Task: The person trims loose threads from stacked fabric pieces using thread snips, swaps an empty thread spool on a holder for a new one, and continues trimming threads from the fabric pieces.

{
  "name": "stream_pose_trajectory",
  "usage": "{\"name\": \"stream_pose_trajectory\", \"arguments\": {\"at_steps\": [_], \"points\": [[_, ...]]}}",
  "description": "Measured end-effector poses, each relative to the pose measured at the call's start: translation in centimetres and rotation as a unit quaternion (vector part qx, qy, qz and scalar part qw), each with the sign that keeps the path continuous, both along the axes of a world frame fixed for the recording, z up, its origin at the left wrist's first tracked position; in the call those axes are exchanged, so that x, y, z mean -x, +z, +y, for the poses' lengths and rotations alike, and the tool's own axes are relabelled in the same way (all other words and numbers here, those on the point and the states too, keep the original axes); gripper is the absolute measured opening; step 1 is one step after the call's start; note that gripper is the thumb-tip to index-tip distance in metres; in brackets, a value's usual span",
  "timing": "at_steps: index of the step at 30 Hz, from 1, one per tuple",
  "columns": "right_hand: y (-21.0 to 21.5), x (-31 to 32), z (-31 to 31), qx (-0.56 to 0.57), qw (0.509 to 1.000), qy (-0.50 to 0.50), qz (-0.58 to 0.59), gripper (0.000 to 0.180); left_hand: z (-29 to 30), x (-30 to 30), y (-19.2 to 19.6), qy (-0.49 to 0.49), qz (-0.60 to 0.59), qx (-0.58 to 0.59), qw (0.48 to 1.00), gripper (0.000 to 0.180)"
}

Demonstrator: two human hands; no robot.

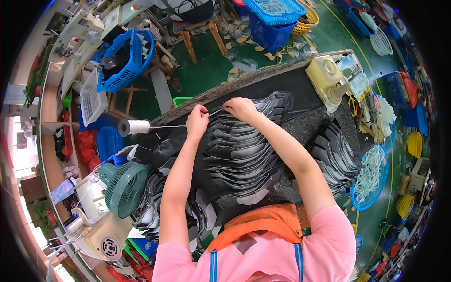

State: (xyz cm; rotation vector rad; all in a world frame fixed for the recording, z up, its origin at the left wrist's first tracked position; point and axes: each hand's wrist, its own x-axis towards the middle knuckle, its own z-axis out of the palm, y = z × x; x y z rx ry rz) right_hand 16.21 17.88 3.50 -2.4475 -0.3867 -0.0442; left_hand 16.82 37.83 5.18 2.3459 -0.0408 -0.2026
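A thin white strip runs from a white roll at the table's left side. My left hand is closed, pinching this strip between thumb and fingers. The strip continues to my right hand, whose fingertips are closed on it at the far end of a row of overlapping pieces. These curved black and grey fabric-like pieces lie in a long fanned row on the dark worktable, between my forearms. The fingers partly hide the strip's end, so whether it touches the farthest piece I cannot tell.
Another fanned stack lies to the right, with more pieces at the left. A green fan and a sewing machine stand left. A cream-coloured device occupies the far right corner. A blue basket holds pale strips.
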Motion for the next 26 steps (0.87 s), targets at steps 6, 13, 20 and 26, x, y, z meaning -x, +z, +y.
{"name": "stream_pose_trajectory", "arguments": {"at_steps": [6, 13, 20, 26], "points": [[1.3, 1.1, -0.7, -0.09, 0.995, -0.05, -0.014, 0.021, -0.9, 5.6, 2.1, 0.021, 0.063, 0.185, 0.981, 0.008], [8.9, 9.4, -3.9, -0.203, 0.866, 0.149, 0.432, 0.028, -5.6, 16.4, 7.7, 0.108, 0.443, 0.565, 0.688, 0.013], [11.6, 9.8, -9.0, -0.318, 0.822, 0.035, 0.471, 0.015, -9.1, 11.6, 7.7, 0.054, 0.355, 0.56, 0.747, 0.012], [6.6, 1.4, -12.0, -0.232, 0.949, -0.08, 0.199, 0.023, -8.7, 0.8, 4.8, -0.027, 0.246, 0.422, 0.872, 0.017]]}}
